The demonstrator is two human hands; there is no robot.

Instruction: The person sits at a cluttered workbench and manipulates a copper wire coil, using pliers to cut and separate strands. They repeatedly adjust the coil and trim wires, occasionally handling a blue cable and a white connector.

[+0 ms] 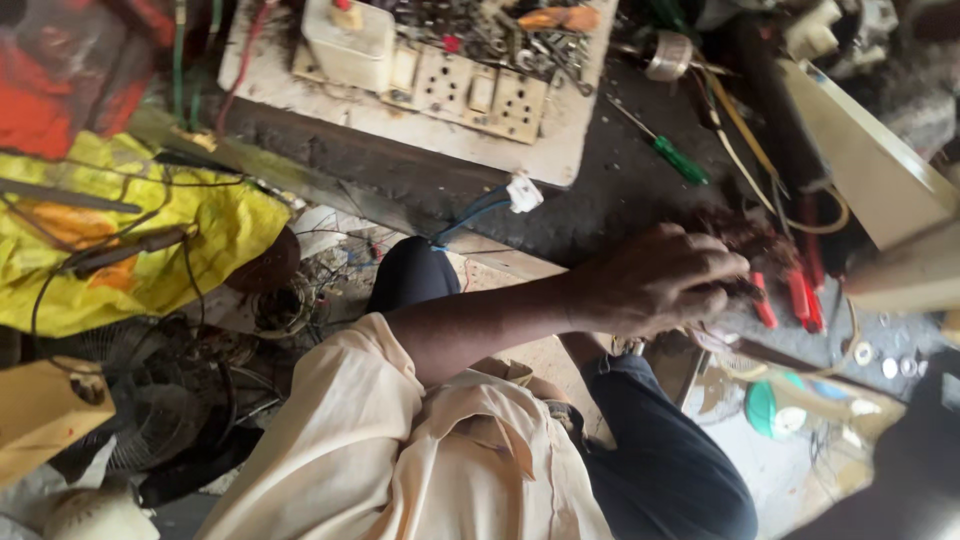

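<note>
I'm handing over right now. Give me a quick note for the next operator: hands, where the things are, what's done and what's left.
Left hand, as far as the arm's angle shows: reaching across the dark bench, fingers curled at a dark tangled part; whether it is gripped cannot be told.
Right hand: not in view.
Red-handled tools lie just beyond the fingers. A green-handled screwdriver lies farther up the bench, near the socket board.
Done: nothing visibly finished.
Left: the tangled part is still on the bench under the hand, and the tools are not picked up.
</note>
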